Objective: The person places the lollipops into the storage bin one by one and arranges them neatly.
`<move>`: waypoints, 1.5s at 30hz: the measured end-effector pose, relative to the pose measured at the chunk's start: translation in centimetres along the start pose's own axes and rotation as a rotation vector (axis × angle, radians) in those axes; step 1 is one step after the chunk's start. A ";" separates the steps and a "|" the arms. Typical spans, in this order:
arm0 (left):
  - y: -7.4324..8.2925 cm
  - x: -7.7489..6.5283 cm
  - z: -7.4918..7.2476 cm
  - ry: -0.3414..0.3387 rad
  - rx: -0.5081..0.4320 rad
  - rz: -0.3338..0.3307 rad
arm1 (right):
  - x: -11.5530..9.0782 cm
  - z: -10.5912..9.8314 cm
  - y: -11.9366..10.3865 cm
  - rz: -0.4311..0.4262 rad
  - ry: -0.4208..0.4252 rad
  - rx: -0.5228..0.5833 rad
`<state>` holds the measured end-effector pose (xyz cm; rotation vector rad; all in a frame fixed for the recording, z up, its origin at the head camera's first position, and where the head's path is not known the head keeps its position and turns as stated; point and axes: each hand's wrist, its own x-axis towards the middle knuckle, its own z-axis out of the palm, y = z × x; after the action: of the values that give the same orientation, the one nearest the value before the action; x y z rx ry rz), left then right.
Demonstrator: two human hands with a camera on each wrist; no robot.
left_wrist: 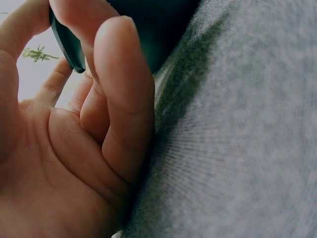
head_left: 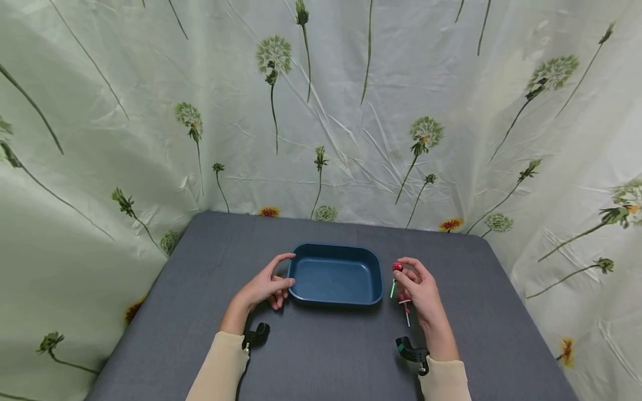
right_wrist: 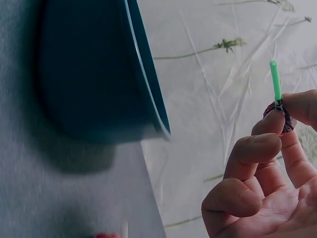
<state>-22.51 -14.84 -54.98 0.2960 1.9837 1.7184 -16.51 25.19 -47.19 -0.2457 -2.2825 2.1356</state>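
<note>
A blue rectangular dish [head_left: 333,303] lies on the grey table. My left hand [head_left: 266,287] grips its left rim between thumb and fingers; the left wrist view shows the dish's dark rim [left_wrist: 72,52] passing behind my fingers. Beyond the dish's right end, my right hand [head_left: 417,287] pinches a lollipop [head_left: 397,266] by its red wrapped head. The lollipop's green stick [right_wrist: 275,79] points away from the fingertips and is pointing down in the head view. Just below that hand, a second lollipop [head_left: 405,303] with a red wrapper and white stick rests on the table, partly hidden.
The grey tabletop [head_left: 326,356] extends around the dish on all sides. Behind it and at both sides hangs a pale curtain [head_left: 341,139] printed with dandelions. A black wrist mount [head_left: 258,334] sits at the left cuff, another mount [head_left: 411,352] at the right.
</note>
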 end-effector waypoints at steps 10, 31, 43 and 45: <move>0.2 -0.1 0.1 -0.007 -0.004 -0.003 | 0.7 2.8 0.1 0.001 -0.082 -0.027; 0.2 -0.2 0.1 0.008 0.009 -0.017 | 1.7 7.0 0.4 0.001 -0.215 -0.028; 0.2 -0.2 0.1 0.002 0.004 -0.015 | 2.7 8.6 0.0 -0.001 -0.271 -0.042; 0.2 -0.2 0.0 0.001 0.003 -0.014 | 3.0 8.9 0.0 -0.004 -0.283 -0.038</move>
<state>-22.33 -14.87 -54.73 0.2815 1.9850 1.7068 -20.42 16.70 -48.17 0.0666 -2.4654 2.2544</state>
